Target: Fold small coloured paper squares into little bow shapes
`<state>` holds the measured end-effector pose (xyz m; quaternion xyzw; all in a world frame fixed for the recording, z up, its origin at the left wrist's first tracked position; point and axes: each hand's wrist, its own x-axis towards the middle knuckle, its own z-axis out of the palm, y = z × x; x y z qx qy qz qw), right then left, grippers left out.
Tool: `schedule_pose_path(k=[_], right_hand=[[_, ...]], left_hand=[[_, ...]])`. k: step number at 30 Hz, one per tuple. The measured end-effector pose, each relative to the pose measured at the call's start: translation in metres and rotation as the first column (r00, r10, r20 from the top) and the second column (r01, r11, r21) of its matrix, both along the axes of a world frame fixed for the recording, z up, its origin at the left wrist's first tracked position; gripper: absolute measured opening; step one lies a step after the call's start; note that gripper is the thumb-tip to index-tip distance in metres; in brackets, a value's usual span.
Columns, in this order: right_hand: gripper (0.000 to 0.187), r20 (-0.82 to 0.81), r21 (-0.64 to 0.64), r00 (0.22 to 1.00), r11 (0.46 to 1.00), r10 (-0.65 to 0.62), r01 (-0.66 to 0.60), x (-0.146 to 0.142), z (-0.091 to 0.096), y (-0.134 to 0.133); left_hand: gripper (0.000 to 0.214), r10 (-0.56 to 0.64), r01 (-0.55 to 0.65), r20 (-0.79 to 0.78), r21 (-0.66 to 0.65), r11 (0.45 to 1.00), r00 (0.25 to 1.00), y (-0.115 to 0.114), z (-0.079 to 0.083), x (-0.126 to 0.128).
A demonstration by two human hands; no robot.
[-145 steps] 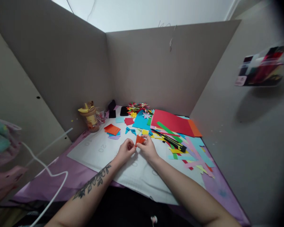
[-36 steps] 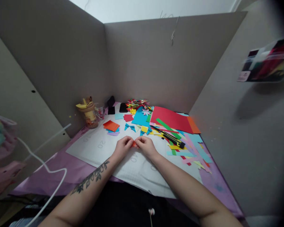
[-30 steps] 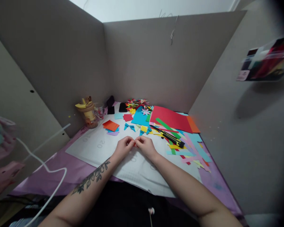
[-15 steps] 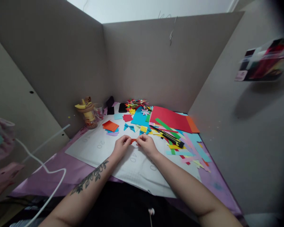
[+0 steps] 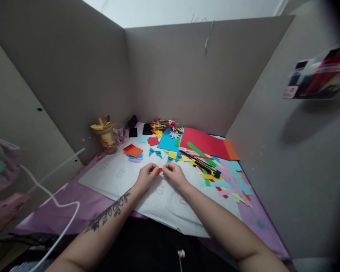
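A small piece of orange paper (image 5: 160, 171) is pinched between my two hands, low over the white sheet (image 5: 107, 181) on the table. My left hand (image 5: 147, 175) grips its left side with thumb and fingers. On the other side my right hand (image 5: 172, 174) holds it the same way, and the fingertips nearly meet. Most of the paper is hidden by the fingers. Beyond the left hand lies a stack of orange paper squares (image 5: 132, 150) over blue and purple ones. Small folded blue paper pieces (image 5: 155, 152) and a yellow piece (image 5: 172, 155) rest just past my fingertips.
To the right, a yellow-black utility knife (image 5: 205, 167) lies on loose paper strips (image 5: 215, 183). Behind are red sheets (image 5: 204, 143), a pile of folded paper stars (image 5: 164, 124) and a phone (image 5: 147, 129). A yellow-lidded tumbler (image 5: 107, 139) stands at back left. Grey partitions (image 5: 181, 75) enclose the table.
Both hands have drawn slightly closer together, so less of the orange paper shows between them. The whole view has shifted slightly; the other things on the table lie as before.
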<state>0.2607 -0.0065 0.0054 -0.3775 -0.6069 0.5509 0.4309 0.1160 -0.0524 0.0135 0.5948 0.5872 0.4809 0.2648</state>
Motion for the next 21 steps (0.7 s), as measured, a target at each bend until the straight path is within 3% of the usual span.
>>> schedule_pose_path(k=[7,13,17,21], right_hand=[[0.018,0.083,0.106,0.996,0.994,-0.028,0.019,0.003,-0.003,0.002],[0.013,0.121,0.209,0.991,0.977,-0.062,0.036,0.004,-0.003,0.003],[0.035,0.123,0.337,0.991,0.941,-0.062,0.017,0.001,-0.002,-0.001],[0.026,0.108,0.308,0.993,0.951,-0.046,0.01,0.001,-0.002,0.0]], left_hand=[[0.018,-0.034,0.033,0.041,0.017,0.999,0.999,0.0,-0.003,-0.001],[0.029,-0.011,0.011,0.102,0.007,1.0,0.995,0.002,-0.009,-0.003],[0.027,-0.002,0.002,0.124,-0.002,1.0,0.992,0.002,-0.011,-0.003],[0.019,-0.005,0.002,0.096,0.037,0.999,0.995,0.003,-0.011,-0.004]])
